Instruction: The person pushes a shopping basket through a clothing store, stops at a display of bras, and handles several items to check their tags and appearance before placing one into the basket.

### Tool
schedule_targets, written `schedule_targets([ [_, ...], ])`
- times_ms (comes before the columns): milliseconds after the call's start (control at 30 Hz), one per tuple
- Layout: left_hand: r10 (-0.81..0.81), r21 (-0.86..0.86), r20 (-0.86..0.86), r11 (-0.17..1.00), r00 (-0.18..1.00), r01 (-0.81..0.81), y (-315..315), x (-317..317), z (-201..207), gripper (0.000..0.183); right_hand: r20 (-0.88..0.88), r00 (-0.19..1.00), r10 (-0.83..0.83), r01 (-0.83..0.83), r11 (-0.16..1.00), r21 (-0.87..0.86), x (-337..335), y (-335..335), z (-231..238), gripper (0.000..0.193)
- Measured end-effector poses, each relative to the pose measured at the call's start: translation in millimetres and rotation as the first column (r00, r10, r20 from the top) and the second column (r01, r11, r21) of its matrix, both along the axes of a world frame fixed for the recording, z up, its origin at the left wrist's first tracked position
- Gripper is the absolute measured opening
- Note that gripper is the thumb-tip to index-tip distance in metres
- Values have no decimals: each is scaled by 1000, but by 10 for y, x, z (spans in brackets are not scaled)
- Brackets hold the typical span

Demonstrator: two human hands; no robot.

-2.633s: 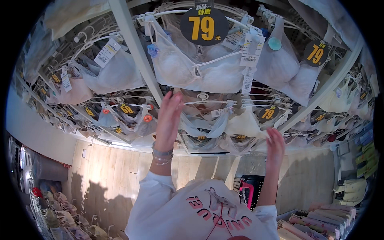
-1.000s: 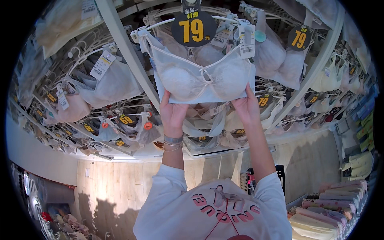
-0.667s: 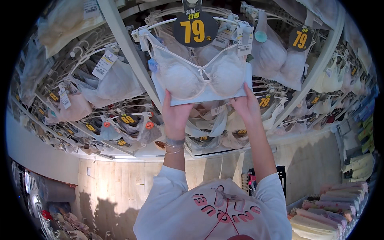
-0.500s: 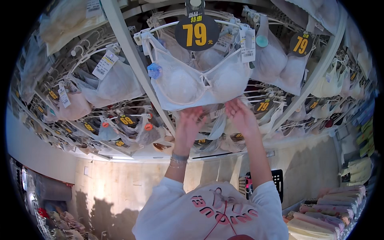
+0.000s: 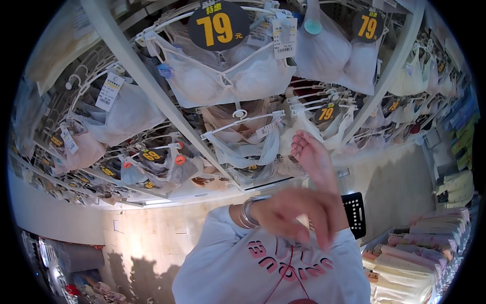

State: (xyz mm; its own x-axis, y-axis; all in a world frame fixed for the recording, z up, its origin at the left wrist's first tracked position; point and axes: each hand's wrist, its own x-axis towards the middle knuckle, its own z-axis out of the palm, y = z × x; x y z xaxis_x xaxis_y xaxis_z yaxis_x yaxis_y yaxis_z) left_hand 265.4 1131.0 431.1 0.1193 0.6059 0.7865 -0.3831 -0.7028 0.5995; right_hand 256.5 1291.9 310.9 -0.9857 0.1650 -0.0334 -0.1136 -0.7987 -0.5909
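My left hand [image 5: 304,215] is blurred and crosses in front of my right forearm, with its fingers hanging loosely apart and nothing seen in them. My right hand [image 5: 308,152] is raised by the lower rack, palm showing and fingers half curled, empty. Nearest to it hangs a pale bra [image 5: 253,147] on a white hanger, with a small tag. Above hangs a white lace bra [image 5: 197,83] with a round black price sign [image 5: 218,25] in front of it and a white paper tag [image 5: 285,38] at its right strap. Neither hand touches these bras.
White posts [image 5: 136,61] divide the racks, which hold several rows of bras on hangers. A black basket [image 5: 356,215] is on the floor beside my right arm. Folded pastel clothes [image 5: 420,253] hang at the lower right, and a beige tiled floor [image 5: 152,223] lies below.
Both hands have come away from the lower edge of the white bra. My left hand has swung down and right over my right forearm. The view has shifted, moving the racks up and left.
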Motion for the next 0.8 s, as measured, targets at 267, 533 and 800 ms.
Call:
schedule_targets([
  [267, -611, 376, 191, 769, 769, 517, 123, 577, 320, 50, 12, 996, -88, 88, 996, 3, 222, 131, -37, 19],
  [533, -670, 220, 408, 732, 621, 645, 64, 612, 301, 48, 16, 995, -97, 98, 992, -78, 285, 71, -120, 19],
  [800, -553, 228, 362, 833, 750, 504, 44, 564, 304, 58, -6, 998, -69, 68, 992, -103, 275, 54, -162, 19],
])
